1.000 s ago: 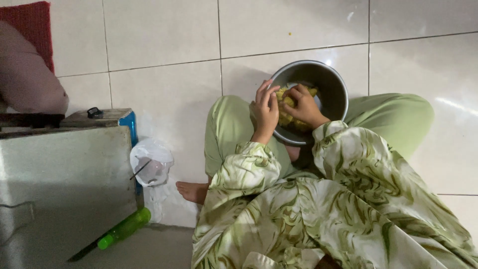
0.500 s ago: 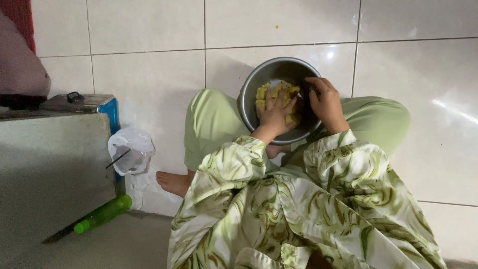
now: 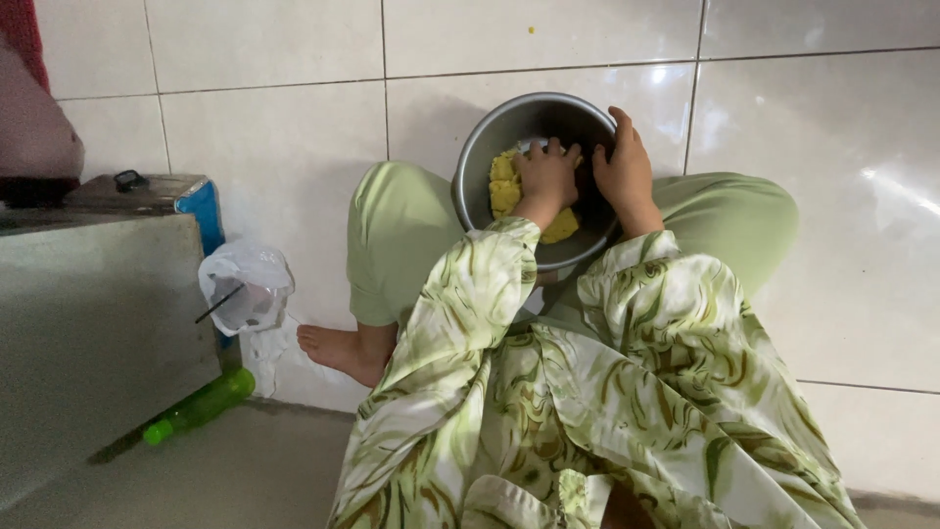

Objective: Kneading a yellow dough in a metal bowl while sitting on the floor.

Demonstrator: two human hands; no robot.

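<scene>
A round metal bowl [image 3: 490, 137] rests on the tiled floor between my knees, holding yellow dough [image 3: 504, 186]. My left hand [image 3: 548, 176] presses down into the dough with fingers curled. Beside it, my right hand [image 3: 622, 171] reaches inside the bowl at its right rim, fingers bent over the dough. Green patterned sleeves cover both forearms.
White floor tiles [image 3: 274, 147] surround the bowl. A grey metal box [image 3: 98, 323] stands at the left, with a blue-edged tin [image 3: 201, 201] behind it, a crumpled plastic bag [image 3: 245, 289] and a green bottle [image 3: 201, 404] lying beside it. My bare foot [image 3: 343, 348] sticks out near the bag.
The view has shifted so the bowl sits more central. Both hands have sunk deeper into the bowl and closed together over the dough.
</scene>
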